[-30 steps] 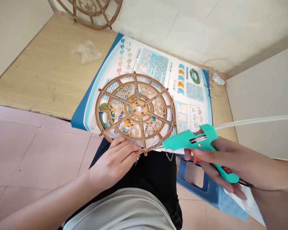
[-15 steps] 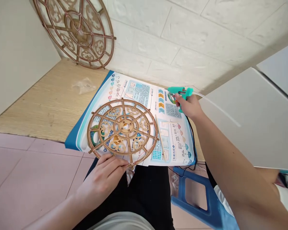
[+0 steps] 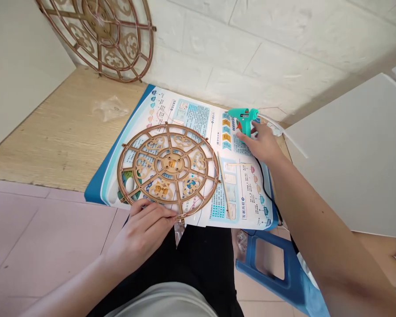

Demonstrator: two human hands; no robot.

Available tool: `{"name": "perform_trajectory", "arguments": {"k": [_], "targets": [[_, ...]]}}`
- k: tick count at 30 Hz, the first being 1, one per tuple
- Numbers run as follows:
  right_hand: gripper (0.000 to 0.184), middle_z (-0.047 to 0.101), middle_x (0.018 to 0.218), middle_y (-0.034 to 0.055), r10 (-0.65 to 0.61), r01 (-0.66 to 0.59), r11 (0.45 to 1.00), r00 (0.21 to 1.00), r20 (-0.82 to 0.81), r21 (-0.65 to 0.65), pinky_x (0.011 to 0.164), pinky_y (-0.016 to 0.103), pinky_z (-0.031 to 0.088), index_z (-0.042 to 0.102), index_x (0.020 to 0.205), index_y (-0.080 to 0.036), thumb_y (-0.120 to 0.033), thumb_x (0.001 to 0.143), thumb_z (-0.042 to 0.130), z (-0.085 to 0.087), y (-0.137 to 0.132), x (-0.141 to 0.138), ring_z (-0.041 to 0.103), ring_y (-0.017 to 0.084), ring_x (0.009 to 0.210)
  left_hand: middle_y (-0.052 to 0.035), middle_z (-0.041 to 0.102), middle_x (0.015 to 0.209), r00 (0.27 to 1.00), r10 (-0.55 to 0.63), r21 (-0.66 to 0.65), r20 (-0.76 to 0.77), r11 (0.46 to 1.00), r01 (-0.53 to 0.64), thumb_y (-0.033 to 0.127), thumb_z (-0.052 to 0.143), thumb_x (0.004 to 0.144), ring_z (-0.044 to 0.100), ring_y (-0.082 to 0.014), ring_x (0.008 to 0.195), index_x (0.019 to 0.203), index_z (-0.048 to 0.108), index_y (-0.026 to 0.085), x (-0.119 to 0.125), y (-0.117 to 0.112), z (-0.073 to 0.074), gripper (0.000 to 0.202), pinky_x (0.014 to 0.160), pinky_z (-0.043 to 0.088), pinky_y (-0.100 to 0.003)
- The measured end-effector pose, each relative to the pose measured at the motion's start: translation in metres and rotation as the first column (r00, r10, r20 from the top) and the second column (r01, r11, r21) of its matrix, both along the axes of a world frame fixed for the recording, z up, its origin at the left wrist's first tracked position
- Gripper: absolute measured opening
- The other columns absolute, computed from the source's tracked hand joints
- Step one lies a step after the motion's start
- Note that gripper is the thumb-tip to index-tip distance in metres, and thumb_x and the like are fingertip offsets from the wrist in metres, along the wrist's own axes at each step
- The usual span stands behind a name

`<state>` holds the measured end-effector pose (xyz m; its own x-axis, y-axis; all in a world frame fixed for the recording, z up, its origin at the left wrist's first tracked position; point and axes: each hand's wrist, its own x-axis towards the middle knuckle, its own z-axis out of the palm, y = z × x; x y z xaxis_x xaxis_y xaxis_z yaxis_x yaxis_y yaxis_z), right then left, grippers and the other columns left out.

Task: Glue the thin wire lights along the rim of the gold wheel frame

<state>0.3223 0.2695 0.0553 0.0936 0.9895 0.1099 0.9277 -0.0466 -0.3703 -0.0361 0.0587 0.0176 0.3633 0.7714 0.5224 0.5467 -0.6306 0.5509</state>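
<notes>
1. A printed poster (image 3: pixel 198 116) lies flat on a low wooden table (image 3: pixel 59 136). Its near edge hangs slightly over the table's front.
2. A round wooden wheel (image 3: pixel 167 169) with cut-out scrollwork lies flat on the left half of the poster, and its near rim juts past the poster's near edge.
3. The left hand (image 3: pixel 141 231) is at the poster's near edge. Its thumb and fingertips are pinched together on the wheel's near rim.
4. A teal glue gun (image 3: pixel 243 119) stands on the poster's far right corner with its nozzle pointing left. A clear glue stick (image 3: pixel 284 132) trails from its back, off the poster's right side.
5. The right hand (image 3: pixel 262 143) rests at the gun's handle, fingers touching it (I cannot tell whether they are closed around it or loose).
6. A thin wooden stick (image 3: pixel 223 185) lies on the poster just right of the wheel.
7. A black cord (image 3: pixel 267 189) runs along the poster's right edge.
8. Left of the poster, a crumpled clear wrapper (image 3: pixel 110 108) sits on bare tabletop.
9. Beyond the poster's far left corner, a second wheel (image 3: pixel 99 35) leans against a white brick-patterned wall (image 3: pixel 251 53).
10. A white panel (image 3: pixel 350 163) stands to the right of the poster.
11. Below the poster's near right corner stands a blue plastic stool (image 3: pixel 273 273), on a floor of pink tiles (image 3: pixel 36 246).
</notes>
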Motion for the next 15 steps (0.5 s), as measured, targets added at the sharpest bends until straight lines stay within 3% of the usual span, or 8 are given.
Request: {"name": "perform_trajectory", "arguments": {"k": [3,5,7,9,11,15], "targets": [[0.070,0.063,0.138,0.0258,-0.060,0.059,0.998,0.997,0.057,0.011,0.115,0.063,0.037,0.060,0.139,-0.015,-0.066,0.091,0.064,0.008,-0.055,-0.005,0.052,0.046,0.136,0.0026,0.081,0.096,1.000,0.003,0.035,0.007,0.999,-0.003,0.003,0.069,0.095,0.076,-0.0116,0.086,0.092,0.070,0.020,0.000,0.003,0.001,0.018,0.090,0.046,-0.033],[0.061,0.062,0.137,0.0267,-0.066,0.065,0.998,0.994,0.088,0.016,0.113,0.063,0.039,0.065,0.128,-0.014,-0.060,0.088,0.064,0.013,-0.102,-0.017,0.050,0.047,0.139,0.0019,0.081,0.095,1.000,-0.001,0.057,0.011,0.998,0.000,0.003,0.071,0.094,0.076,-0.0118,0.087,0.091,0.069,0.020,-0.001,0.004,-0.001,0.017,0.091,0.046,-0.033],[0.040,0.072,0.109,0.0174,-0.017,0.020,0.999,0.997,0.075,-0.030,0.097,0.054,0.052,0.071,0.104,-0.021,-0.057,0.088,0.063,0.016,-0.145,-0.036,0.067,0.039,0.112,0.0007,0.082,0.096,1.000,-0.013,0.070,0.013,0.997,0.012,0.004,0.073,0.094,0.075,-0.0123,0.086,0.093,0.069,0.019,-0.003,0.004,-0.005,0.015,0.091,0.047,-0.033],[0.037,0.071,0.082,0.0082,0.003,-0.005,0.985,1.000,-0.007,-0.170,0.073,0.044,0.054,0.070,0.084,-0.026,-0.061,0.092,0.061,0.016,-0.177,-0.055,0.070,0.028,0.078,-0.0003,0.082,0.097,1.000,-0.025,0.073,0.008,0.997,0.025,0.005,0.073,0.094,0.075,-0.0125,0.087,0.096,0.069,0.019,-0.005,0.005,-0.008,0.015,0.091,0.048,-0.033],[0.041,0.069,0.069,0.0039,-0.027,0.004,0.956,0.997,-0.073,-0.293,0.057,0.039,0.048,0.068,0.077,-0.027,-0.067,0.088,0.066,0.015,-0.192,-0.072,0.063,0.023,0.059,-0.0011,0.082,0.098,0.999,-0.038,0.073,-0.003,0.997,0.038,0.005,0.074,0.094,0.075,-0.0127,0.087,0.098,0.069,0.019,-0.006,0.006,-0.009,0.015,0.090,0.049,-0.033],[0.030,0.067,0.059,0.0030,-0.040,0.015,0.952,0.996,-0.075,-0.307,0.046,0.036,0.041,0.067,0.068,-0.028,-0.053,0.083,0.074,0.012,-0.185,-0.087,0.060,0.022,0.049,-0.0023,0.082,0.099,0.999,-0.038,0.088,-0.037,0.995,0.041,0.004,0.075,0.093,0.074,-0.0135,0.087,0.099,0.070,0.018,-0.006,0.007,-0.006,0.016,0.088,0.048,-0.034]]}}
